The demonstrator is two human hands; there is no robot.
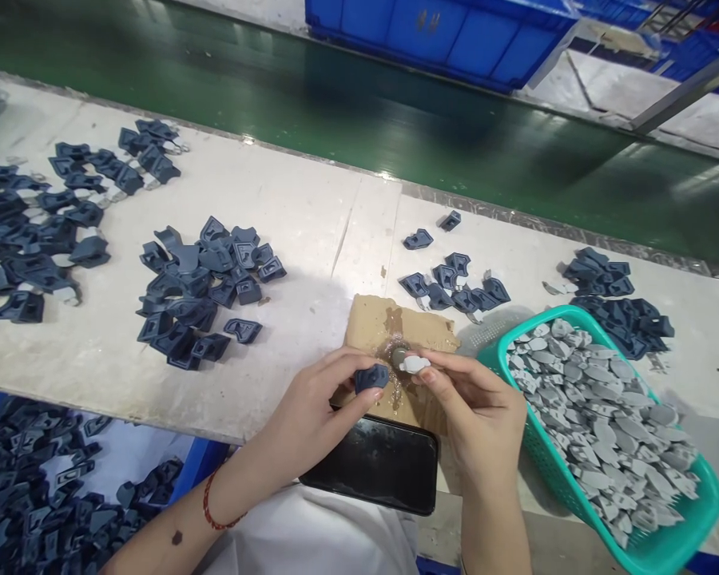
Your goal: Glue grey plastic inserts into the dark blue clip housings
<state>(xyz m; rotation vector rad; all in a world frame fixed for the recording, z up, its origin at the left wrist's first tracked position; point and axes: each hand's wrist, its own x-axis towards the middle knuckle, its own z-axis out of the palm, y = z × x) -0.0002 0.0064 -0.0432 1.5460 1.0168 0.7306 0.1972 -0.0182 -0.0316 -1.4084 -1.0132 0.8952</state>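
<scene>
Between thumb and fingers, my left hand (pixel 329 399) pinches a dark blue plastic part (pixel 371 378) with a recess in it. My right hand (pixel 476 399) grips a small light grey plastic piece (pixel 415 365) by its fingertips, a short gap away from the blue part. Both hands are over a brown cardboard piece (pixel 365 323) with a wet-looking, glossy patch. A small round greyish thing (pixel 399 357) shows just beside the grey piece; I cannot make out what it is. Below the hands lies a black phone (pixel 383 467), its screen dark.
A teal basket (pixel 518 383) full of light grey pieces stands at the right. Piles of dark blue parts (pixel 185 279) lie on the white table (pixel 311 231), and more fill a blue bin (pixel 200 467) at lower left. Behind runs a green conveyor belt (pixel 264 96), with a blue crate (pixel 443 40) beyond.
</scene>
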